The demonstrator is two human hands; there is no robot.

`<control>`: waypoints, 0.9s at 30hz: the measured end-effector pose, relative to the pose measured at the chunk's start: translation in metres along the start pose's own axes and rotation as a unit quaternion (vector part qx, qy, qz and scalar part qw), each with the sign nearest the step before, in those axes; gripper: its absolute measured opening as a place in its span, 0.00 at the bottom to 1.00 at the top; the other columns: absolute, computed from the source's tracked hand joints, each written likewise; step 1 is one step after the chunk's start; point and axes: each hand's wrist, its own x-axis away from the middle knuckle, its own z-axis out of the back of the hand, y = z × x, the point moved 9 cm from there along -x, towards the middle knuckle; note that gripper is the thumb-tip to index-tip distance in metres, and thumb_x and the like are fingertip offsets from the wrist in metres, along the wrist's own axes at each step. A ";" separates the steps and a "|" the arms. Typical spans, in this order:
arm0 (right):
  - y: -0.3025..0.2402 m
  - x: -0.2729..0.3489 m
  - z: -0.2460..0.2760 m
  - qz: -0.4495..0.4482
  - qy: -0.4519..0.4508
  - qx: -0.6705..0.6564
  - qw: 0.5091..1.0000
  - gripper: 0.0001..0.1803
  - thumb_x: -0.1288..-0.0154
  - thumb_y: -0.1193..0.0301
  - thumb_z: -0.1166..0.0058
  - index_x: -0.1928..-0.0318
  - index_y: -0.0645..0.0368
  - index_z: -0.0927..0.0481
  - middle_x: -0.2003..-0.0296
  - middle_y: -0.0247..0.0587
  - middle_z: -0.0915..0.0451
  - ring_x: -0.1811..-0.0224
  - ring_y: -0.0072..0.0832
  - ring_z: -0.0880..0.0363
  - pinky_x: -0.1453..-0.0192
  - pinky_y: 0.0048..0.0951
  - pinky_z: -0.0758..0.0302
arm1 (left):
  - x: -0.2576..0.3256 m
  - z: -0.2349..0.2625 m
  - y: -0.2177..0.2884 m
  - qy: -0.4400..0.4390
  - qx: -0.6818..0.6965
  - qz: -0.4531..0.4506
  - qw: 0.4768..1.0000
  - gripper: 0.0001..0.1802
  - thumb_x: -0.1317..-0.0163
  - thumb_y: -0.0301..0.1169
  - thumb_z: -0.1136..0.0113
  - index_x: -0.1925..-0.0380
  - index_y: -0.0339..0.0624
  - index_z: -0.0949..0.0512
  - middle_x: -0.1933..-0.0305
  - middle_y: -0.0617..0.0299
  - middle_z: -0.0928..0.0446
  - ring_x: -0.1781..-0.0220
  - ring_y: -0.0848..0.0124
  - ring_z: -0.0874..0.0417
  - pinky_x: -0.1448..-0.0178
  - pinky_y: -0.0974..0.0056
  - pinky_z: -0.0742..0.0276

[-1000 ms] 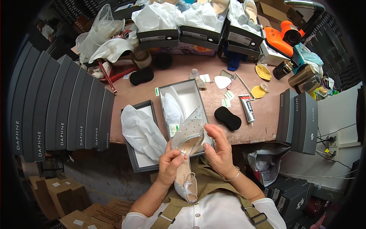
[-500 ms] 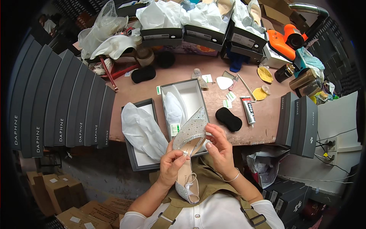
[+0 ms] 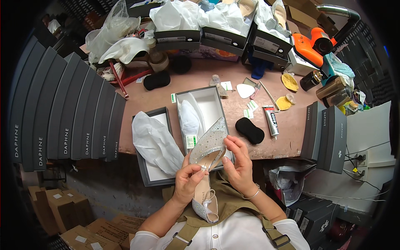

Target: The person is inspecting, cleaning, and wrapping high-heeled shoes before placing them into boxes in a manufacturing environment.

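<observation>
A cluttered reddish-brown worktable (image 3: 200, 79), ringed by stacked grey shoe boxes (image 3: 62, 121), fills the scene. Over its near edge, both hands grasp a silver glittered slingback shoe (image 3: 207, 158): its pointed toe aims up and away toward the open white-lined box (image 3: 204, 106), its heel strap lies toward the person's lap, and the long axis runs nearly straight away from the body, leaning slightly right. The left hand (image 3: 188, 180) pinches the shoe at mid-length; the right hand (image 3: 238, 163) curls round its right side. A black pad (image 3: 249, 130) and a glue tube (image 3: 272, 120) lie just right of the box
</observation>
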 end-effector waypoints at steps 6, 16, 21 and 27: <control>-0.005 -0.001 0.001 0.019 -0.002 0.032 0.999 0.25 0.41 0.77 0.46 0.42 0.64 0.29 0.43 0.53 0.33 0.40 0.43 0.32 0.36 0.36 0.36 | 0.000 0.002 -0.003 -0.005 -0.017 -0.006 1.000 0.11 0.41 0.33 0.43 0.72 0.34 0.20 0.36 0.42 0.40 0.32 0.61 0.39 0.31 0.62 0.46; -0.017 -0.001 -0.003 0.069 -0.010 0.107 0.992 0.27 0.43 0.78 0.45 0.41 0.67 0.30 0.43 0.54 0.33 0.42 0.45 0.32 0.38 0.37 0.35 | 0.001 0.001 -0.002 -0.002 -0.019 -0.003 1.000 0.11 0.41 0.32 0.43 0.71 0.35 0.19 0.35 0.41 0.42 0.32 0.61 0.39 0.31 0.61 0.48; -0.024 -0.001 -0.008 0.112 -0.017 0.211 0.971 0.30 0.45 0.76 0.42 0.40 0.66 0.32 0.44 0.52 0.32 0.43 0.45 0.32 0.39 0.40 0.37 | 0.002 0.002 -0.003 -0.001 -0.015 -0.007 1.000 0.11 0.41 0.33 0.43 0.71 0.35 0.19 0.35 0.41 0.42 0.31 0.61 0.39 0.31 0.62 0.47; -0.020 0.000 -0.004 0.090 -0.005 0.172 0.981 0.30 0.45 0.75 0.41 0.40 0.66 0.32 0.44 0.52 0.32 0.43 0.45 0.32 0.40 0.40 0.36 | 0.002 0.007 -0.016 0.013 0.017 0.033 0.999 0.12 0.40 0.34 0.44 0.72 0.34 0.20 0.36 0.46 0.40 0.35 0.65 0.36 0.34 0.64 0.43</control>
